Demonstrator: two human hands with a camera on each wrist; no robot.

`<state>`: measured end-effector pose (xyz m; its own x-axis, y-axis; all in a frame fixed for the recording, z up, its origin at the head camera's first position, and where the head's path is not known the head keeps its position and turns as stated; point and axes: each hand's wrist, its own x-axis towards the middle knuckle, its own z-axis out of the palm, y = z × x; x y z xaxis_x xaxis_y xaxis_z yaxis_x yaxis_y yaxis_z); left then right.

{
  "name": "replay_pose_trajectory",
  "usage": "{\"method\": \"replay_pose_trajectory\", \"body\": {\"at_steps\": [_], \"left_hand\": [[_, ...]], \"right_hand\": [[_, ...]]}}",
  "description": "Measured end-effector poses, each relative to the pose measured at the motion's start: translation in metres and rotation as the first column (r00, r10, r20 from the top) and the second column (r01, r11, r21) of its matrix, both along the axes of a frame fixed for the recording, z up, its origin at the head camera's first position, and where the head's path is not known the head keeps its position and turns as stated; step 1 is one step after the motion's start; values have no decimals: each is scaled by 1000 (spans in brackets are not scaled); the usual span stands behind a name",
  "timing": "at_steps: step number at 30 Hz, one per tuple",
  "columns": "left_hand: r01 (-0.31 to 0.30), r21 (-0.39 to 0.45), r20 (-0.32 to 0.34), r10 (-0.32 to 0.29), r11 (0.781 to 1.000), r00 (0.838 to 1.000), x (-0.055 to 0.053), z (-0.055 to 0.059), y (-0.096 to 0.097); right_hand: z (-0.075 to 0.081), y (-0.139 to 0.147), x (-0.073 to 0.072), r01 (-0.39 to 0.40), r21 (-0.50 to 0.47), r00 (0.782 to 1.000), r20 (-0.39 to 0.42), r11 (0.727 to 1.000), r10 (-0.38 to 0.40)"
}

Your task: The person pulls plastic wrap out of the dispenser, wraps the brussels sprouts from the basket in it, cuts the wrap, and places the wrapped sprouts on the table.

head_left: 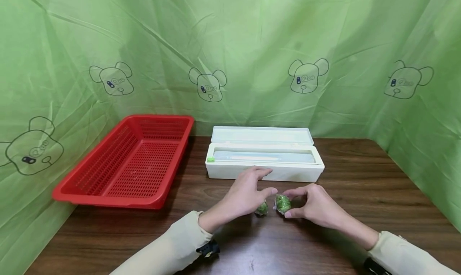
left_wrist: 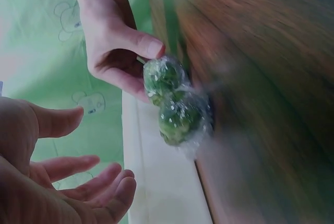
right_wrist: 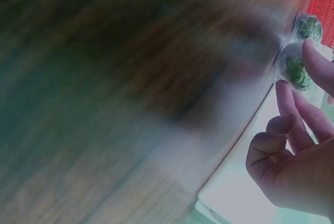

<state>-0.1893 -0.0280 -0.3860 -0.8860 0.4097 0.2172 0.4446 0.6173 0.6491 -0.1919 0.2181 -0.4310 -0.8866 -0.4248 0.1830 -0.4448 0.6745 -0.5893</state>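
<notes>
Two small round green vegetables in clear plastic film lie side by side on the wooden table. Between thumb and fingers, my right hand (head_left: 321, 206) pinches the right-hand wrapped vegetable (head_left: 282, 203), seen in the right wrist view as a crinkled bundle (right_wrist: 295, 67). My left hand (head_left: 246, 192) has its fingers spread and holds nothing in the left wrist view. Its thumb partly hides the left-hand wrapped vegetable (head_left: 262, 208) in the head view. Just beyond the hands stands a long white box (head_left: 264, 173) with its lid (head_left: 262, 135) raised.
A red perforated basket (head_left: 119, 201) stands on the left of the table (head_left: 363, 179). The white box contains a pale film-like roll (head_left: 252, 157) and has a green tab (head_left: 210, 159) at its left end. Green printed cloth (head_left: 252, 35) encloses the back and sides.
</notes>
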Motion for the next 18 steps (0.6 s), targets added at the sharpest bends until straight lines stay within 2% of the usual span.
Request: {"method": "replay_pose_trajectory", "body": {"at_steps": [7, 18], "left_hand": [[-3, 5, -10, 3, 1000, 1000, -2, -7, -17], [-13, 15, 12, 13, 1000, 1000, 5, -18, -34]], "right_hand": [[-1, 0, 1, 7, 1, 1000, -25, 1000, -7], [-4, -1, 6, 1, -20, 1000, -17, 1000, -2]]}}
